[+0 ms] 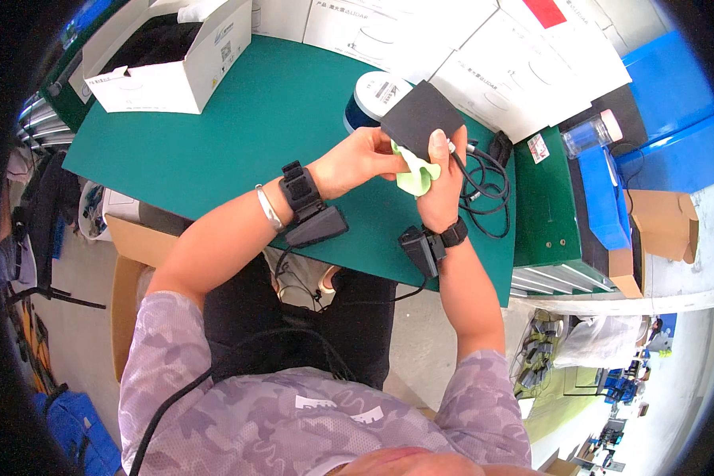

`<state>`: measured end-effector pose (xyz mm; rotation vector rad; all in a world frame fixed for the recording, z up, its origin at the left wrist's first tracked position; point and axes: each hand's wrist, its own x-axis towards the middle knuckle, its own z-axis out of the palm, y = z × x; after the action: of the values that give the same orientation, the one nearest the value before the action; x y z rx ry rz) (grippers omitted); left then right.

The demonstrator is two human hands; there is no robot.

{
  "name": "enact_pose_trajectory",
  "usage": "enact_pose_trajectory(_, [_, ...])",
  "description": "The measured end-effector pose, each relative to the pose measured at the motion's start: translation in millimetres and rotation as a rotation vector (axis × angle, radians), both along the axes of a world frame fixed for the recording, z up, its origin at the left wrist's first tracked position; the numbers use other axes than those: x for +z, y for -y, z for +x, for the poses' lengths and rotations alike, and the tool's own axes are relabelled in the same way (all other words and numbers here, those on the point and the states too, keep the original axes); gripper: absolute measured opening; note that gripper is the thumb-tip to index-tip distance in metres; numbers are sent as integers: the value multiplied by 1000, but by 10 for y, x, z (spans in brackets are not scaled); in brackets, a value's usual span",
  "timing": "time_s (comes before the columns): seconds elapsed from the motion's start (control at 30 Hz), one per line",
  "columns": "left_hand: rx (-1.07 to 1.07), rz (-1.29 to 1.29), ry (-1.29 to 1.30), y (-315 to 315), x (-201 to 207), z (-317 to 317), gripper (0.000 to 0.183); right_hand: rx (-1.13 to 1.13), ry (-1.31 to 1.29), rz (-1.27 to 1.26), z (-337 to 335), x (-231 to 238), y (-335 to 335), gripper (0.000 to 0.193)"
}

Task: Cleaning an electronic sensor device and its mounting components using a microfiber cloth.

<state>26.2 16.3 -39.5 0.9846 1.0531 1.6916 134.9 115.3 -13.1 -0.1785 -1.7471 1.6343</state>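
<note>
A flat black square block (422, 117) is held up over the green table, its broad face turned upward. My right hand (443, 184) is closed on its near right edge, thumb along the top. At the block's near left edge my left hand (358, 163) pinches a pale green cloth (416, 176), which hangs between both hands and touches the block. The left fingertips are partly hidden behind the cloth and block. A coiled black cable (496, 189) lies beside my right hand, with a light connector close to the fingers; whether it joins the block cannot be made out.
Behind the block stands a round white-topped tub (377, 94). White cartons (484, 79) line the table's far side. An open white box (147, 87) sits at the far left of the green table (238, 135). Blue bins (603, 198) and a clear jar (587, 136) are at the right.
</note>
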Motion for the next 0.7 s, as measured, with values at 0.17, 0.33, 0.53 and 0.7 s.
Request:
enact_pose_trajectory(0.17, [-65, 16, -29, -2, -34, -64, 24, 23, -63, -62, -7, -33, -4, 25])
enact_pose_trajectory(0.33, [-44, -4, 10, -2, -30, -64, 24, 7, -50, -22, -13, -54, -15, 27])
enact_pose_trajectory(0.53, [27, -29, 161, 19, -5, -161, 28, -23, -55, -20, -17, -127, -79, 33])
enact_pose_trajectory(0.7, [101, 60, 246, 36, 75, -236, 28, -17, -50, -67, 3, -39, -77, 37])
